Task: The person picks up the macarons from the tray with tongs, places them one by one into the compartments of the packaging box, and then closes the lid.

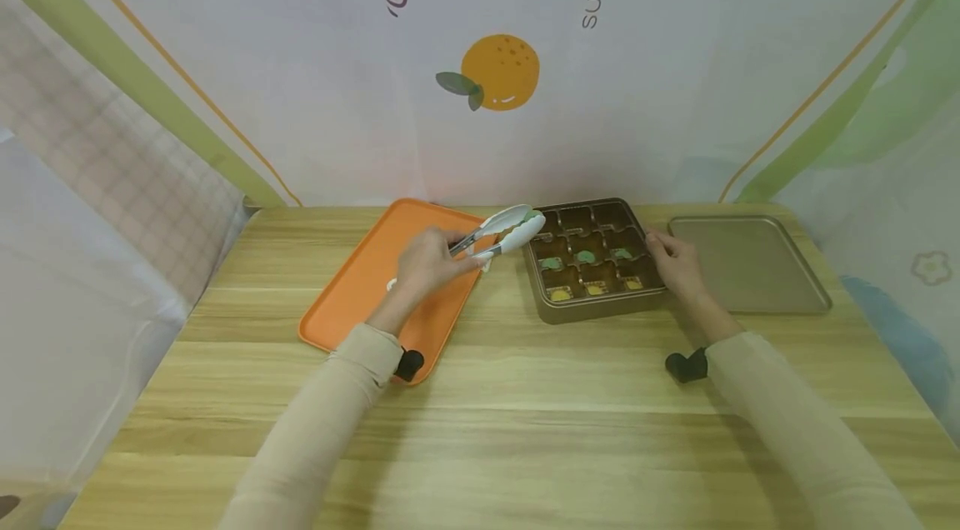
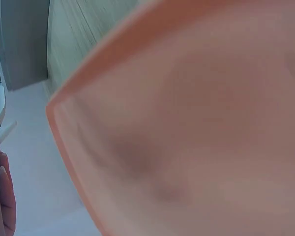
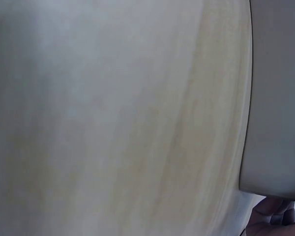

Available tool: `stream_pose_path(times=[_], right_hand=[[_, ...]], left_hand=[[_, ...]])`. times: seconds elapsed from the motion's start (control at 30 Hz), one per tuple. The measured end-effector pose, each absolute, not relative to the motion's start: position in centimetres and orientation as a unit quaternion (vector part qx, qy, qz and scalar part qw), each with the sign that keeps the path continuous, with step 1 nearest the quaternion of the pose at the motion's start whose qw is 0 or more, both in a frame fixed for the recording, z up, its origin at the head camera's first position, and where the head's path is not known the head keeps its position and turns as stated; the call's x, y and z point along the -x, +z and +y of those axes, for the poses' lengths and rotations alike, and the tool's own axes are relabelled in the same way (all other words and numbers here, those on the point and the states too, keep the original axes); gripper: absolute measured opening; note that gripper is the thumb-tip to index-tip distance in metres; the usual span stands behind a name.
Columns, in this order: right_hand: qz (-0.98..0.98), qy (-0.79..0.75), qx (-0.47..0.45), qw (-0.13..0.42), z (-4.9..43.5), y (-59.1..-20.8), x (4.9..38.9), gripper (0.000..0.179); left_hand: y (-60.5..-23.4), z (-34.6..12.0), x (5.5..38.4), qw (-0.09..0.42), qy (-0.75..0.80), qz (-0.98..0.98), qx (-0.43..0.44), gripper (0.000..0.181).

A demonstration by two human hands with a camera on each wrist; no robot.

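In the head view, my left hand (image 1: 429,262) grips a pair of tongs (image 1: 516,237) with white tips and metal arms above the orange tray. Between the tips sits a small green piece (image 1: 529,216), its kind unclear. The tips reach the left rim of a bronze box (image 1: 592,310) with a brown divided insert. Green pieces (image 1: 586,257) lie in its middle row, yellow pieces (image 1: 595,288) in the front row. My right hand (image 1: 677,265) holds the box's right rim. In the right wrist view, curled fingers (image 3: 273,216) show beside the box wall (image 3: 280,108).
The orange tray (image 1: 352,297) lies slantwise on the wooden table (image 1: 510,447) under my left hand. A flat bronze lid or tray (image 1: 750,263) lies right of the box. Behind the table hangs a white printed cloth (image 1: 330,80).
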State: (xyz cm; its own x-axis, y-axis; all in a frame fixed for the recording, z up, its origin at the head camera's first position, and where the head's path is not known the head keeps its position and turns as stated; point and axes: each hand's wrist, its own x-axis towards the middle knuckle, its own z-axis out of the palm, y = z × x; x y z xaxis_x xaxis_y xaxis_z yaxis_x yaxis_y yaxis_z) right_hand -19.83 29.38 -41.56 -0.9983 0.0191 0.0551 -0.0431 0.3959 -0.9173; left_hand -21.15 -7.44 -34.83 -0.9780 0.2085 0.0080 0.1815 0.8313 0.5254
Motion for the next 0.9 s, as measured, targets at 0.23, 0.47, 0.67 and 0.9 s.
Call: stream_pose_path(times=[0.23, 0.47, 0.67, 0.9], right_hand=[[-0.839, 0.543, -0.005, 0.032, 29.4, -41.6, 19.9, 0.052], [-0.842, 0.539, 0.002, 0.031, 29.4, -41.6, 19.7, 0.053], [-0.836, 0.547, -0.008, 0.031, 29.6, -41.8, 19.9, 0.05], [-0.835, 0.55, -0.012, 0.031, 29.6, -41.9, 20.0, 0.049]], left_hand=[[-34.7, -6.0, 21.7, 0.027, 0.271, 0.955, -0.114, 0.049], [-34.2, -5.0, 22.1, 0.024, 0.25, 0.959, -0.129, 0.047], [-33.8, -4.4, 22.2, 0.029, 0.228, 0.965, -0.129, 0.047], [-34.0, -4.2, 22.2, 0.025, 0.218, 0.968, -0.124, 0.048]])
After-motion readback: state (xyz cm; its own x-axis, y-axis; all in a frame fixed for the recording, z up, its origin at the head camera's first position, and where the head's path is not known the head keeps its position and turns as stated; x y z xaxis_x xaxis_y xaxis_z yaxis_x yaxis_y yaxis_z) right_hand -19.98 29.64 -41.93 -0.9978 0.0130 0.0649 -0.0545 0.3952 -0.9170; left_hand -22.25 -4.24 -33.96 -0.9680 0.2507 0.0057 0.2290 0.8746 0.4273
